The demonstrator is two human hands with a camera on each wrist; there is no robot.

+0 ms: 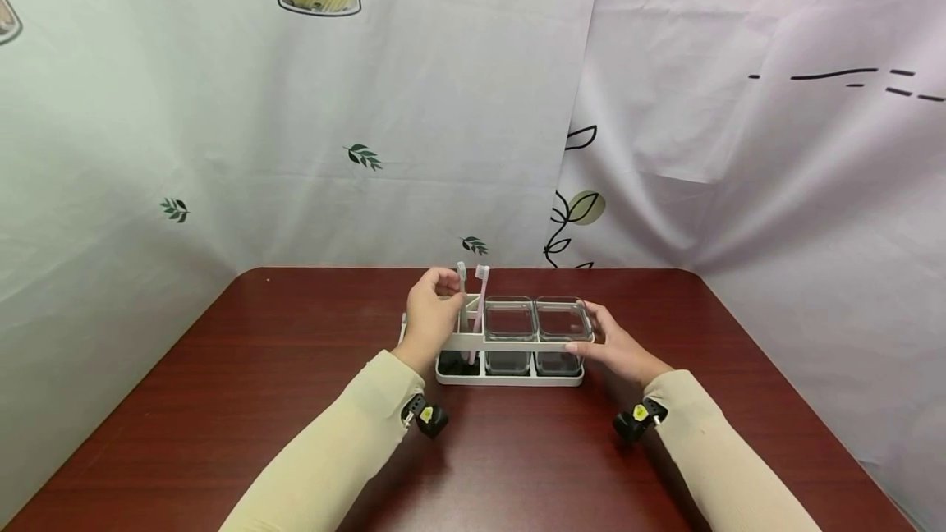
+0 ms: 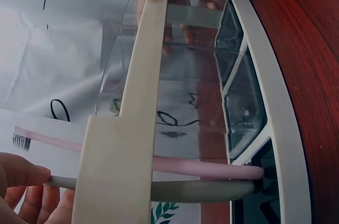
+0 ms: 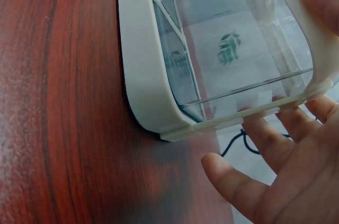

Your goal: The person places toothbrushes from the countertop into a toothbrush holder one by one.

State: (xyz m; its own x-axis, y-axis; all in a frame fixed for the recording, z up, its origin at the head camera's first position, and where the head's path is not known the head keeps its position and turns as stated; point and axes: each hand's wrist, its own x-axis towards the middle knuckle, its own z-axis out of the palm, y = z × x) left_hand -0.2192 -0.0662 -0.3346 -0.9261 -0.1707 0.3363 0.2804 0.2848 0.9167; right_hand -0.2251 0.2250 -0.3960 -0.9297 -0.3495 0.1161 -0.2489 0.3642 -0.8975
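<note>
A white toothbrush holder [image 1: 517, 346] with an upper frame and a lower base stands on the table. Two clear cups [image 1: 510, 320] sit side by side in its right part. In its left compartment a pink toothbrush [image 2: 212, 168] leans upright beside a grey-green toothbrush [image 2: 201, 191]. My left hand [image 1: 430, 314] pinches the grey-green one near its upper end, between thumb and fingers. At the holder's right end, my right hand [image 1: 619, 350] holds the upper frame, thumb on the front and fingers along the side. Black material [image 1: 454, 365] lines the base's left compartment.
The holder rests on a dark red wooden table [image 1: 517, 442]. Left of my left hand a small white tip [image 1: 403, 323] shows, mostly hidden by the hand. A pale printed cloth [image 1: 458, 105] hangs behind the table and at both sides.
</note>
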